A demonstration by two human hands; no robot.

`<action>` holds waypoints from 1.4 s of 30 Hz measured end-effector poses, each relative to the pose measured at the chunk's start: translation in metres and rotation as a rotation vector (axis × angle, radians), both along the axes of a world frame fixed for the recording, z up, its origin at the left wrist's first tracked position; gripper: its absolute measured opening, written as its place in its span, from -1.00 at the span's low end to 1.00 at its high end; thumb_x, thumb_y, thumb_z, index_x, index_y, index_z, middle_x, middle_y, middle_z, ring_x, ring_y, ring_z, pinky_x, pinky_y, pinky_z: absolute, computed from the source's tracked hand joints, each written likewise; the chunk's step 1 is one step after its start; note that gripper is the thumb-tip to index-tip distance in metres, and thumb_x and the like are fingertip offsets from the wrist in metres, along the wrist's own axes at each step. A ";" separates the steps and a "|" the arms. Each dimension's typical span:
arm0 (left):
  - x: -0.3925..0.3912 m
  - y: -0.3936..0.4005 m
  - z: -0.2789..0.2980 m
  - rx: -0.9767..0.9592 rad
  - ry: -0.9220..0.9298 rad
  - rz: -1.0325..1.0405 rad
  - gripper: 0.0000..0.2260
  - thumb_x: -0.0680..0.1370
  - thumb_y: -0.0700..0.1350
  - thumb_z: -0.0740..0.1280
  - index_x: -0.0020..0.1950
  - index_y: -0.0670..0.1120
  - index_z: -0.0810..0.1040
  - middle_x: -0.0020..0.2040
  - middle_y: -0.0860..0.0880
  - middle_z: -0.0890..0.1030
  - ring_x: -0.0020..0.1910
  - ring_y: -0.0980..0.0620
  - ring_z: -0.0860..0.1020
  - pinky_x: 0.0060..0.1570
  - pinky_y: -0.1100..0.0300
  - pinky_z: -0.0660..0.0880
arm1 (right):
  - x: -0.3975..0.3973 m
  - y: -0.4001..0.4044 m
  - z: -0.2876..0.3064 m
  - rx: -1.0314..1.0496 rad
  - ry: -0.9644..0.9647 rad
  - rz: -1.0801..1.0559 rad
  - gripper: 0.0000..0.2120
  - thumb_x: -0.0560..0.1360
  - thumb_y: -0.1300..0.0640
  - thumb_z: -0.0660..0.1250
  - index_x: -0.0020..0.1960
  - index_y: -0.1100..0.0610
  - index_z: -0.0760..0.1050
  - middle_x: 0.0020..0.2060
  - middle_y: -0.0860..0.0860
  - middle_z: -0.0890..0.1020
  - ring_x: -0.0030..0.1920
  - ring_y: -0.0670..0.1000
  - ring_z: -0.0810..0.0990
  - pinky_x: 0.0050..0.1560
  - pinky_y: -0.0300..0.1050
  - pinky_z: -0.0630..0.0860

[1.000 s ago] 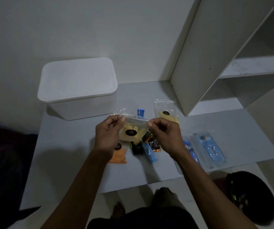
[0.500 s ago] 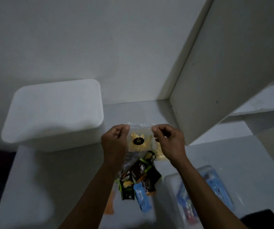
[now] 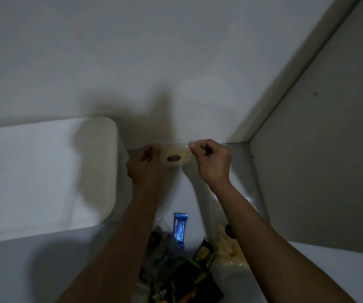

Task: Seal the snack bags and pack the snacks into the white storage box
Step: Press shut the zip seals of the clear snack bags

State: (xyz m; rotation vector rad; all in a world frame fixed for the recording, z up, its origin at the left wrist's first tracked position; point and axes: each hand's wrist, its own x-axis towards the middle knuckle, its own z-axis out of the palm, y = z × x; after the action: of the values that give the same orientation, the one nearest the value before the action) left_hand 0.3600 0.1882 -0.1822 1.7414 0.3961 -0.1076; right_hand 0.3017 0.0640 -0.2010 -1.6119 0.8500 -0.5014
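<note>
Both hands hold a clear snack bag up above the bench.
White storage box (image 3: 45,176), lid on, sits left of the left hand (image 3: 144,166); left hand and right hand (image 3: 212,159) each pinch a top corner of the clear snack bag (image 3: 175,156) stretched between them; a blue wrapper (image 3: 179,228) and dark snack packets (image 3: 189,274) lie below the hands.

Clear snack bag (image 3: 176,155) of yellow chips, beside lidded white box (image 3: 45,171).

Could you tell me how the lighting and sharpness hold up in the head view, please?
Head view: dim and grey overall; the left hand is smeared by motion blur, the right hand sharper; the clear snack bag pinched between them is soft; a broad shadow falls on the wall above them; the white storage box lid is unevenly lit; wide-angle bending shows at the shelf edges.
</note>
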 end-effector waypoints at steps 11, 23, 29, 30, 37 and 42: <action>0.052 -0.027 -0.015 0.046 -0.002 0.046 -0.86 0.45 -0.09 0.51 -0.11 -0.15 0.66 -0.18 -0.15 0.68 -0.13 -0.10 0.65 0.03 -0.01 0.60 | 0.052 -0.010 -0.002 0.039 0.029 -0.095 -0.89 0.41 0.11 0.52 -0.19 0.12 0.63 -0.39 -0.12 0.59 -0.38 -0.25 0.52 -0.26 -0.38 0.49; -0.010 0.003 0.021 0.110 0.020 -0.065 -0.76 0.47 0.03 0.48 -0.01 -0.11 0.66 -0.23 0.09 0.62 -0.23 0.16 0.58 -0.06 0.34 0.55 | -0.009 0.014 0.011 0.097 0.082 -0.128 -0.79 0.31 0.03 0.59 -0.17 -0.06 0.57 -0.26 -0.05 0.68 -0.22 -0.02 0.67 0.00 0.14 0.64; -0.085 0.065 0.044 0.090 -0.042 -0.366 -0.76 0.50 0.10 0.42 0.00 -0.06 0.66 -0.12 0.07 0.69 -0.11 0.16 0.64 0.03 0.11 0.60 | -0.076 0.070 0.034 0.076 0.133 -0.117 -0.76 0.35 0.02 0.57 -0.02 0.04 0.63 -0.17 -0.05 0.70 -0.12 -0.06 0.68 -0.03 0.09 0.66; -0.097 0.080 0.045 0.095 -0.065 -0.415 -0.78 0.49 0.11 0.42 -0.06 -0.03 0.67 -0.16 0.07 0.69 -0.13 0.13 0.65 0.01 0.04 0.62 | -0.089 0.083 0.037 0.082 0.135 -0.109 -0.76 0.35 0.02 0.56 -0.02 0.03 0.63 -0.17 -0.05 0.70 -0.12 -0.06 0.69 -0.03 0.09 0.67; -0.159 0.209 0.034 0.182 -0.081 -0.417 -0.88 0.48 -0.02 0.48 -0.09 -0.06 0.68 -0.20 0.07 0.69 -0.20 0.16 0.63 -0.04 0.12 0.60 | -0.171 0.178 0.035 0.036 0.194 -0.020 -0.90 0.41 0.15 0.49 -0.13 -0.01 0.61 -0.26 -0.06 0.67 -0.21 -0.06 0.65 -0.12 -0.16 0.62; -0.189 0.286 -0.002 0.374 0.086 -0.431 -0.71 0.47 -0.04 0.48 0.13 -0.12 0.63 0.00 -0.08 0.67 -0.02 -0.03 0.62 0.01 0.22 0.44 | -0.218 0.246 0.010 0.056 0.326 0.076 -0.91 0.41 0.20 0.48 -0.12 0.10 0.60 -0.27 0.00 0.66 -0.25 -0.03 0.62 -0.16 -0.19 0.59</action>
State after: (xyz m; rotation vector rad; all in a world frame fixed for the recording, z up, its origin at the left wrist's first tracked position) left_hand 0.1713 0.4746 -0.1843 2.1778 0.0977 -0.4431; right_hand 0.0837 0.3103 -0.1908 -1.6926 1.0292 -0.1605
